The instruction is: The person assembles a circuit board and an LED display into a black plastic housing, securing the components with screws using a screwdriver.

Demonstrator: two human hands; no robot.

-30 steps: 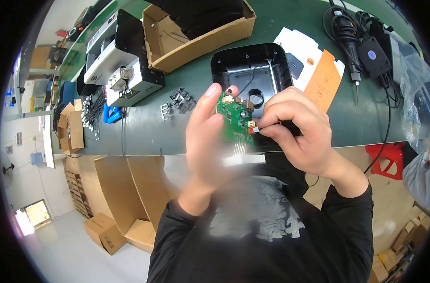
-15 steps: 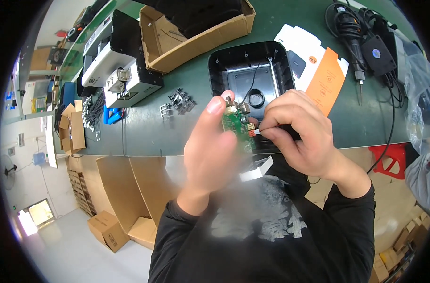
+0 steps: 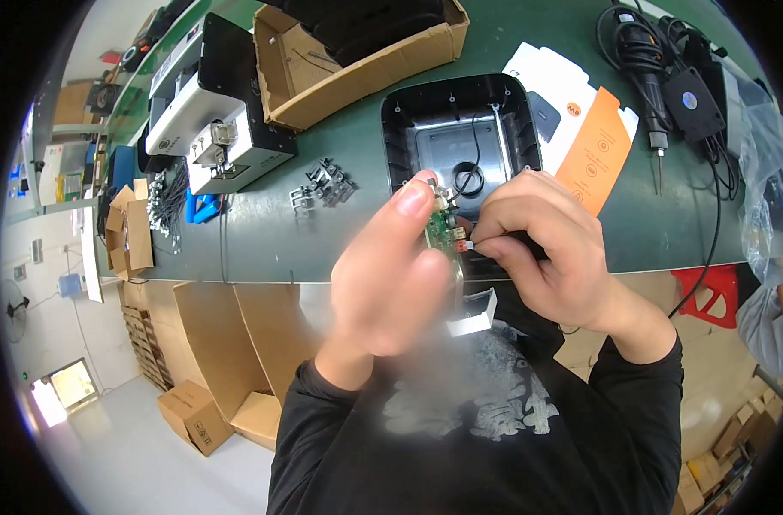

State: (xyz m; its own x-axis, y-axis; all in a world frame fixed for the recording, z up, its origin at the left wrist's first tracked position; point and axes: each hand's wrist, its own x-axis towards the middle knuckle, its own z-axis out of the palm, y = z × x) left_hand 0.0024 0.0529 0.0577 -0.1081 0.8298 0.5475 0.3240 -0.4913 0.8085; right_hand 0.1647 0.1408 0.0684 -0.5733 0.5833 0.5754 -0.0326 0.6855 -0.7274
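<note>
2 hands raised: left hand [image 3: 391, 275] pinches green circuit board [image 3: 444, 230], right hand [image 3: 546, 249] pinches its connector [image 3: 467, 246].

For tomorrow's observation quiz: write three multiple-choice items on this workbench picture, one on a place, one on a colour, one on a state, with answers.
1. Where does the open black housing lie?
A. on the green table
B. on the floor
C. inside the cardboard box

2. What colour is the small circuit board?
A. blue
B. green
C. white

3. How is the circuit board placed?
A. flat on the table
B. screwed inside the housing
C. held up in the left hand

Answers:
1 A, it rests on the green tabletop.
2 B, its face is green.
3 C, the left hand's fingers grip it while the right hand pinches a small white connector at its edge.
</note>
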